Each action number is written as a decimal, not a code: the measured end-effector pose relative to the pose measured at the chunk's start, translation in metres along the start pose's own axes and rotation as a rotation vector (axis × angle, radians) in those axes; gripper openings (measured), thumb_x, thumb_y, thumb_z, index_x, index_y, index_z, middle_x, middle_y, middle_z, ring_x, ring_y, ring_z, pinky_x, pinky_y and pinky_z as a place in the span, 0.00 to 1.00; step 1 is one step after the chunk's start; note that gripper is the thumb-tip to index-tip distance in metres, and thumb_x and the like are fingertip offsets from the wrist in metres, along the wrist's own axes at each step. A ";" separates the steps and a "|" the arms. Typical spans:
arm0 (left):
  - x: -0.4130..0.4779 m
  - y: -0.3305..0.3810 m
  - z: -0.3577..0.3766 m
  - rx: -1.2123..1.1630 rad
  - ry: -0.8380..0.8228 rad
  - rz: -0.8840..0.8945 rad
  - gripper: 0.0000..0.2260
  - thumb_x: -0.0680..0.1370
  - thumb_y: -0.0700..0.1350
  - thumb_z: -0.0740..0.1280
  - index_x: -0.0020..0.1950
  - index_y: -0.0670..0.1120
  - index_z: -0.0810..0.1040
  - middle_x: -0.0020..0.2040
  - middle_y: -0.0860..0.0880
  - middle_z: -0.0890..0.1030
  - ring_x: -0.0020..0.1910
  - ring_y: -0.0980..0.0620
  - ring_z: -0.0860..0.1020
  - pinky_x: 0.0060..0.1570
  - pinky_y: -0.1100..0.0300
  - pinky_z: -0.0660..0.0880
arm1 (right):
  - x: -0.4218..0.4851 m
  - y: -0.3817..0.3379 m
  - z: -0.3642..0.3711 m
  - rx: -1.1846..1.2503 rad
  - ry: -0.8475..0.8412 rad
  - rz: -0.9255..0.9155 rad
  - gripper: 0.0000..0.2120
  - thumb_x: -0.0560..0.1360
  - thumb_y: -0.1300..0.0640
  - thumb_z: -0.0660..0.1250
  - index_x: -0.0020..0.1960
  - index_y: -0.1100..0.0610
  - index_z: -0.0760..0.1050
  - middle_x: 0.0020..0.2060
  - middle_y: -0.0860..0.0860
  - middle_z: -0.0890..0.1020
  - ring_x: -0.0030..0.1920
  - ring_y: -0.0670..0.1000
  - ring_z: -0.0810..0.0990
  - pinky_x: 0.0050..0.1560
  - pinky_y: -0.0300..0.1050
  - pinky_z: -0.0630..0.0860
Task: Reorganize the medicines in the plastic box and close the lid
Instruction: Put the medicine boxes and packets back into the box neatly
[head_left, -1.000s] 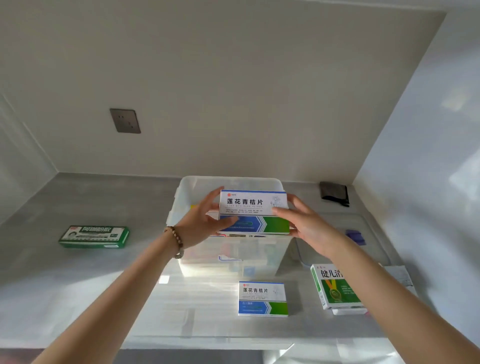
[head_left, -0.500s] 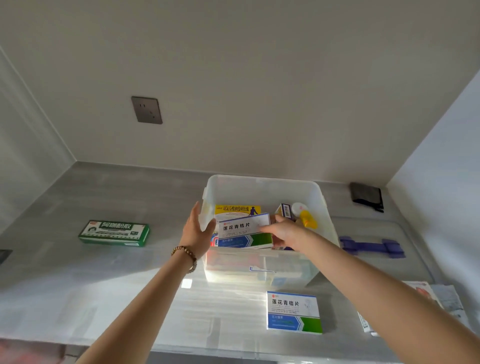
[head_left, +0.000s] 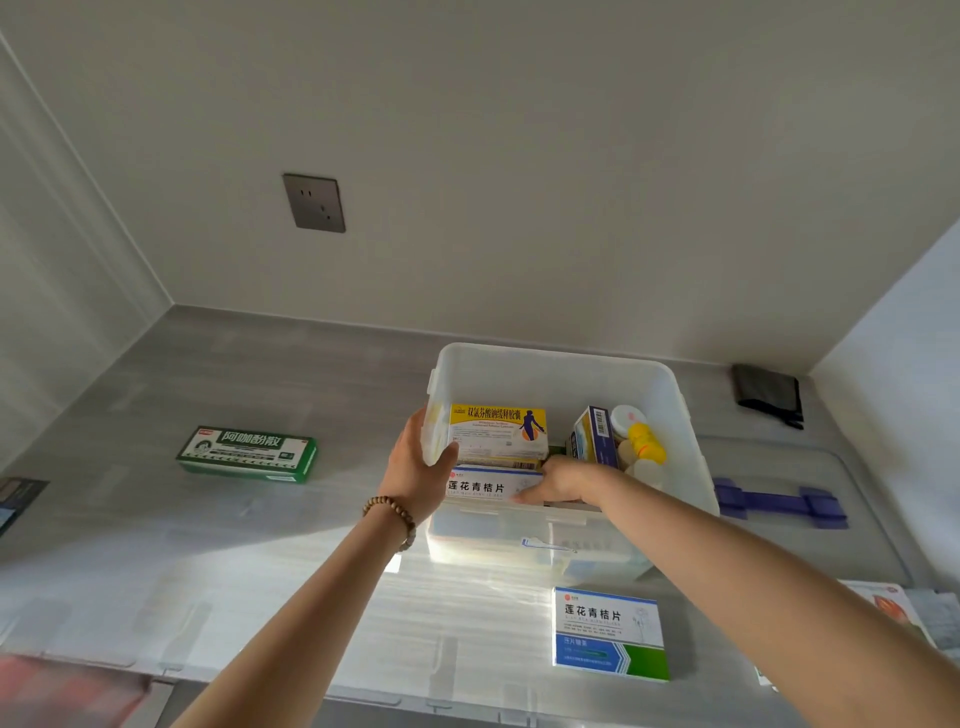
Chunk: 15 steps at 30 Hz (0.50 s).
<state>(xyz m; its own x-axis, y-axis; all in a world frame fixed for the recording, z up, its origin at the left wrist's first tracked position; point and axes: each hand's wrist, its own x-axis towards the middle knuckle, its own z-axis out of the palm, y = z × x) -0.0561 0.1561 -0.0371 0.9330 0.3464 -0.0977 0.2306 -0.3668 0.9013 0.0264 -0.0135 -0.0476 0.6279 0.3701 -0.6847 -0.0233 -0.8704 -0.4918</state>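
Soft daylight, glare patch on countertop (head_left: 457, 587), wide-angle bending, blurred lower-left corner

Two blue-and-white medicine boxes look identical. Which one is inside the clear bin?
The box the right hand holds, against the bin's near wall; its twin lies flat on the counter outside.

Home nook: grey counter (head_left: 249, 551), wall socket (head_left: 314, 202).

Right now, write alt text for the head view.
The right hand holds a white medicine box inside the clear plastic box; the left hand grips its left wall. A matching carton, a green carton and the lid lie on the counter.
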 end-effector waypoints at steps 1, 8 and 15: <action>0.000 0.000 0.000 0.003 0.003 -0.001 0.24 0.77 0.41 0.62 0.72 0.48 0.60 0.66 0.45 0.70 0.62 0.48 0.70 0.51 0.64 0.70 | 0.000 -0.001 0.001 -0.028 0.006 0.011 0.26 0.74 0.51 0.69 0.69 0.55 0.68 0.68 0.54 0.73 0.67 0.55 0.72 0.66 0.45 0.66; -0.002 -0.001 0.001 0.018 0.028 -0.012 0.24 0.77 0.45 0.64 0.71 0.47 0.60 0.65 0.45 0.71 0.62 0.47 0.71 0.55 0.58 0.70 | -0.008 0.002 -0.004 -0.061 0.095 0.028 0.25 0.74 0.46 0.66 0.67 0.56 0.71 0.65 0.53 0.75 0.63 0.54 0.74 0.60 0.43 0.69; -0.022 0.009 0.000 0.255 0.219 0.204 0.24 0.77 0.49 0.64 0.71 0.47 0.64 0.67 0.48 0.70 0.66 0.47 0.66 0.63 0.53 0.66 | -0.063 0.012 -0.025 0.293 0.350 -0.240 0.22 0.77 0.48 0.64 0.68 0.55 0.71 0.64 0.49 0.76 0.63 0.48 0.73 0.60 0.40 0.68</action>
<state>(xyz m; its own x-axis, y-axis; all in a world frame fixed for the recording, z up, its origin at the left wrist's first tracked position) -0.0744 0.1459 -0.0270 0.8920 0.4103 0.1897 0.1337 -0.6404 0.7563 0.0065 -0.0557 0.0027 0.8637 0.3739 -0.3380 -0.0323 -0.6281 -0.7774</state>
